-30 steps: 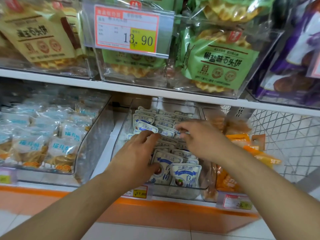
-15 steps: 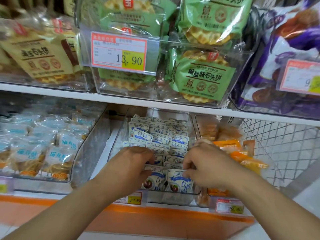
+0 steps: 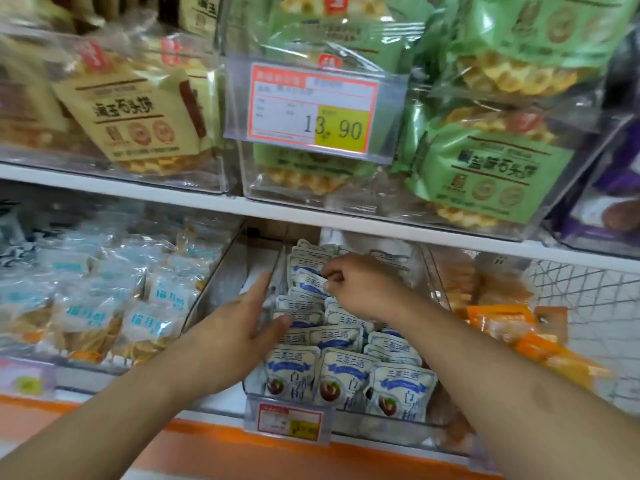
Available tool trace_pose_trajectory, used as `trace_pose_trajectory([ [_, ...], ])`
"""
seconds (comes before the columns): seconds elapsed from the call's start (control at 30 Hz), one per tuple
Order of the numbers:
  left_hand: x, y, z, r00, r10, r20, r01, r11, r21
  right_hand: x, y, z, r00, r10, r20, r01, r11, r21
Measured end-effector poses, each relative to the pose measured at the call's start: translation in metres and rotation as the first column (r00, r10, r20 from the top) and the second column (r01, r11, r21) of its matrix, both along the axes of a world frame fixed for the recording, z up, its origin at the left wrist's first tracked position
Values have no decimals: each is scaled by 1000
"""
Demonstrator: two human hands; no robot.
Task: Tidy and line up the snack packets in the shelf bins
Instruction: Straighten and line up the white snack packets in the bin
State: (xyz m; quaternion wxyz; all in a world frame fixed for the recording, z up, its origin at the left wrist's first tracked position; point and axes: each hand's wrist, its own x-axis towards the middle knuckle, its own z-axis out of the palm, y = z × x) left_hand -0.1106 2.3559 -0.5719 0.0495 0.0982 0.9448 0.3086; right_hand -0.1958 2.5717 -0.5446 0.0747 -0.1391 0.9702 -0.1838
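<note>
Clear plastic bin [image 3: 277,271] sitting packed with white packets [image 3: 343,379], left hand [image 3: 239,327] lying flat and wide along its left wall, right hand [image 3: 360,285] pinching one back packet [image 3: 310,284].

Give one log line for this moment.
left hand: flat against clear bin wall | right hand: pinching white-blue packet | rows uneven

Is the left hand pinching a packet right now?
No, the left hand lies with straight fingers along the clear bin's side wall, holding nothing.

snack packets [image 3: 346,377]: glossy plastic film | bin [image 3: 427,271]: clear smooth plastic | basket [image 3: 585,299]: metal wire
</note>
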Motion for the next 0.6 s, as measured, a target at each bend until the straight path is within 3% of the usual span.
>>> trace_pose_trajectory([
  [0.23, -2, -5, -5, 998, -57, 2, 56, 983, 174, -24, -38, -4, 998, 56, 3, -56, 998, -30],
  [0.43, -5, -5, -10, 996, -73, -46, 80, 980, 183, -33, -40, -16, 993, -69, -98, 39, 958, -285],
  [0.6, -7, -4, -13, 998, -57, -36, 62, 985, 164, -20, -24, -19, 999, 21, -48, -31, 978, -206],
])
